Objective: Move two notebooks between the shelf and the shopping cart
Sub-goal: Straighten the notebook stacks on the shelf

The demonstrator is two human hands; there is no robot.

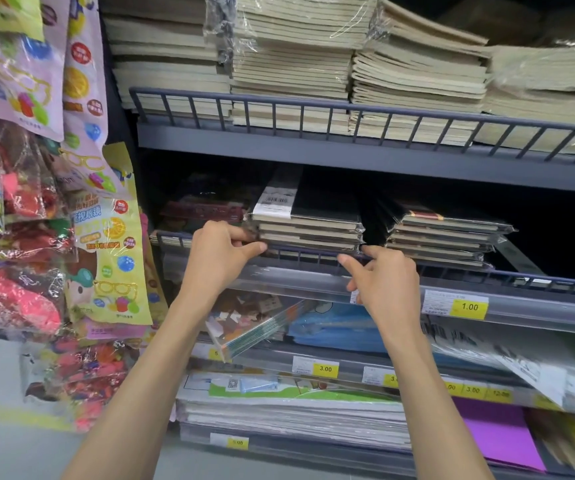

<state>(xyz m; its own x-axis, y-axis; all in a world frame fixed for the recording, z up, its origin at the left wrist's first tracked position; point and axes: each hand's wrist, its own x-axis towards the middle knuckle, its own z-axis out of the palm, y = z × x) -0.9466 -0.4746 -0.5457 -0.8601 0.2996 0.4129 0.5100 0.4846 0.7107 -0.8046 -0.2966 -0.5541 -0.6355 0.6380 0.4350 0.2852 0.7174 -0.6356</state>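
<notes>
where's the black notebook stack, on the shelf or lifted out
On the shelf: the black notebook stack lies flat behind the rail.

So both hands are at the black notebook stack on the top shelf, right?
Wrong shelf. The head view shows the left hand and right hand at the black notebook stack on the middle shelf; the top shelf holds beige ones.

Notebooks (308, 230) on shelf (279, 278); toys (19, 237), perhaps, left.
</notes>
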